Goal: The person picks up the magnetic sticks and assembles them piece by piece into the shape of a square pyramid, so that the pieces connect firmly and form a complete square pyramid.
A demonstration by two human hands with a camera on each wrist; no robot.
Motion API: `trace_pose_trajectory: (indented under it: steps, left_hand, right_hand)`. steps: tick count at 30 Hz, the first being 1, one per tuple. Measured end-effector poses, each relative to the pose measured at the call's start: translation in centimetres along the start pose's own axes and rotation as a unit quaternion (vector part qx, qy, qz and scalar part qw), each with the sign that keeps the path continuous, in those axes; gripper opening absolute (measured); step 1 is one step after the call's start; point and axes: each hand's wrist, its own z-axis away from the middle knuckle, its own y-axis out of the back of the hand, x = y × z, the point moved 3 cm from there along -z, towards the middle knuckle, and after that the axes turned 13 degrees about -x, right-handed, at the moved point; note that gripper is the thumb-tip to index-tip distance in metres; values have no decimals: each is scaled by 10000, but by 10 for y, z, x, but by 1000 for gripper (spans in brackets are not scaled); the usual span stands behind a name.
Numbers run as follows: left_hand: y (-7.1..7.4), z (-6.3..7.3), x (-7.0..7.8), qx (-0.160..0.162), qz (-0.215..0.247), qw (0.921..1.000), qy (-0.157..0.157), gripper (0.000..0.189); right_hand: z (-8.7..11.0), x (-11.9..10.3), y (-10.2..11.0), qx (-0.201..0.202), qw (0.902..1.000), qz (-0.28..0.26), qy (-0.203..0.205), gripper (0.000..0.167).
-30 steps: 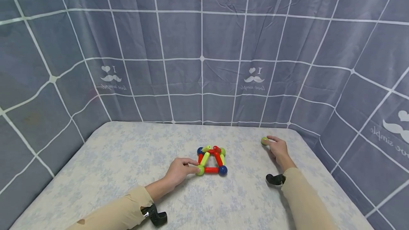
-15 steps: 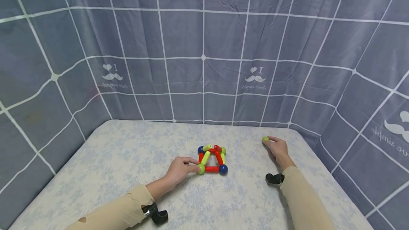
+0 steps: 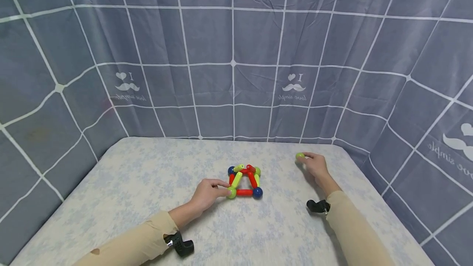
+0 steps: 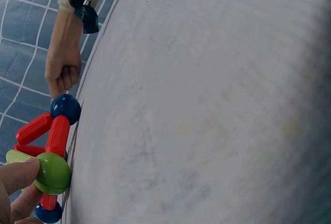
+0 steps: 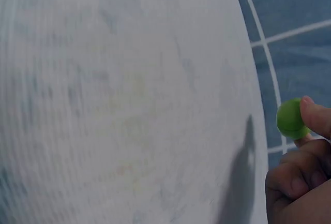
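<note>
The green ball (image 3: 300, 156) is pinched at the fingertips of the right hand (image 3: 313, 166), held just above the far right part of the counter (image 3: 148, 184), well apart from the frame (image 3: 244, 182). It looks small, smooth and hard, so it is probably light, likely to roll if let go, and best held as it is now, between thumb and forefinger (image 5: 315, 116) across its middle.

The frame of red and yellow-green rods joined by blue and green balls stands near the middle of the counter. Such joints probably pull apart easily, so it looks safest held low at a corner ball rather than by a rod. The left hand (image 3: 207, 194) does this: its fingers (image 4: 18, 175) curl onto the near-left corner ball (image 3: 231, 193), pinching it.

A grey curtain (image 3: 236, 73) with a white grid hangs around the counter. Both arms wear beige sleeves (image 3: 347, 233).
</note>
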Motion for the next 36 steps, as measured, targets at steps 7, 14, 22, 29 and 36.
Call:
trace_pose_trajectory:
  steps: [7,14,22,29,36]
  left_hand:
    - [1,1,2,20,20,10000,12,24]
    - [1,2,2,35,51,10000,48,24]
    - [1,0,1,24,22,10000,30,23]
    - [1,0,0,-2,10,10000,41,24]
    - [1,1,3,6,0,10000,10,25]
  right_hand:
    - [6,-26,-15,-481,9983,-152,301,52]
    - [21,-52,-37,-835,9950,-198,502,48]
    - [37,-82,-67,-1238,9895,-221,711,41]
    - [51,-102,-93,-1467,9833,-11,1074,37]
    - [58,-110,-114,-1709,9782,-2,1184,35]
